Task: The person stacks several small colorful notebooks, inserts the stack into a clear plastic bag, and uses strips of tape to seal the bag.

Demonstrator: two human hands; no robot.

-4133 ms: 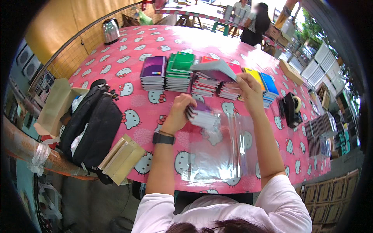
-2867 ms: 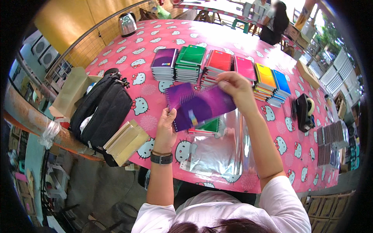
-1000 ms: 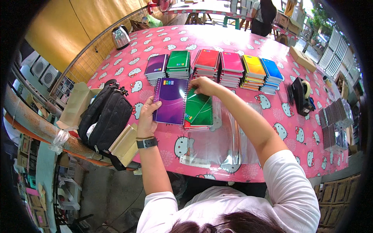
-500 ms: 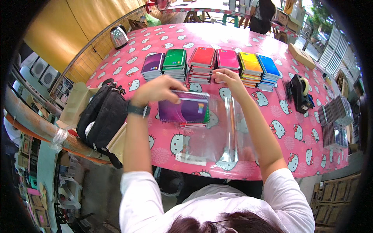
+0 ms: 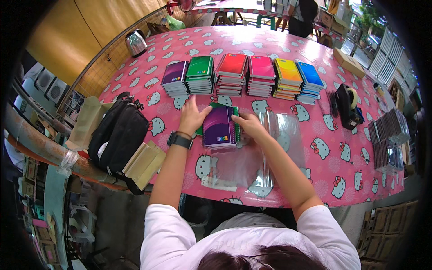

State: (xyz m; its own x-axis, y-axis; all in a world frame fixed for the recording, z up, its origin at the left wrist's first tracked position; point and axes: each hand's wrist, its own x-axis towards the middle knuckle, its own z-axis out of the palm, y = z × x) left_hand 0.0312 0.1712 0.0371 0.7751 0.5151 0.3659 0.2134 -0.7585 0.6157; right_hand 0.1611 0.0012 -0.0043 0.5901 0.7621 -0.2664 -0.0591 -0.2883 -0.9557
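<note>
A purple spiral notebook lies on top of a green spiral notebook, whose edges stick out around it. My left hand grips the pair at the left edge, thumb toward the purple cover. From the other side, my right hand holds the right edge with its thumb on top. Whatever lies under the green notebook is mostly hidden. Clear plastic bags lie flat beside and below the notebooks. Beyond my hands stand stacks of notebooks: purple, green, red, pink, yellow and blue.
A black backpack and open cardboard boxes sit at the left. A steel kettle stands far left. To the right are a tape dispenser, wrapped stacks and a cardboard box. A person is in the background.
The purple notebook has turned from sideways to upright and now rests over the green one. My right hand has come back from the pink stack to the notebook's right edge.
</note>
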